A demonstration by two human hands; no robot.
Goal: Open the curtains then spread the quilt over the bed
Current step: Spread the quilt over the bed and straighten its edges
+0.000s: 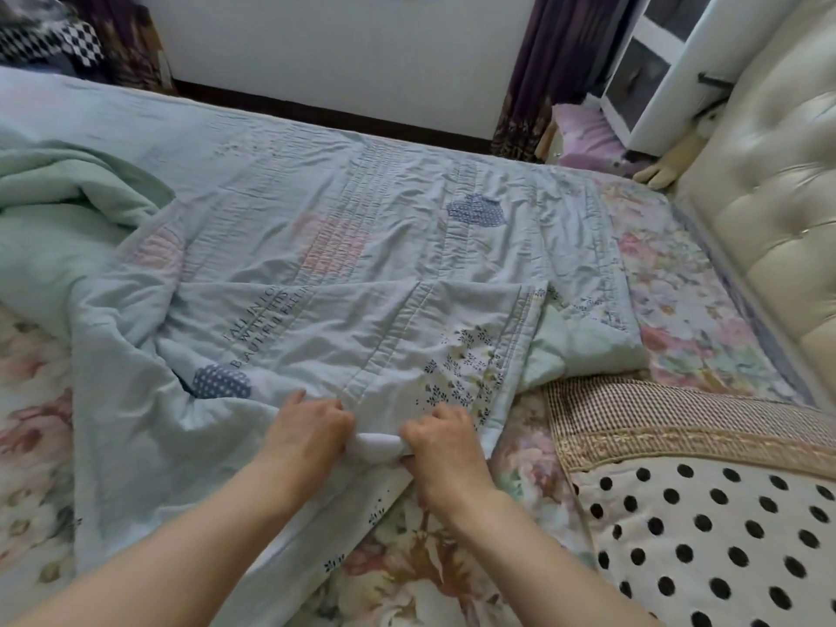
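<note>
Between the left hand (312,434) and right hand (445,450), a bunched near edge of the pale blue quilt (344,246) is gripped by closed fingers (418,434); beyond them it lies rumpled across the floral-sheeted bed (696,310), a polka-dot pillow (705,536) just right.

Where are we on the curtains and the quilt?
Curtains look done: they hang bunched at both sides of the bare wall. The quilt is in hand: the left hand and right hand both grip its near edge, side by side. Left to do: it is still folded and rumpled, heaped at the left, and the floral sheet shows uncovered near the headboard.
</note>
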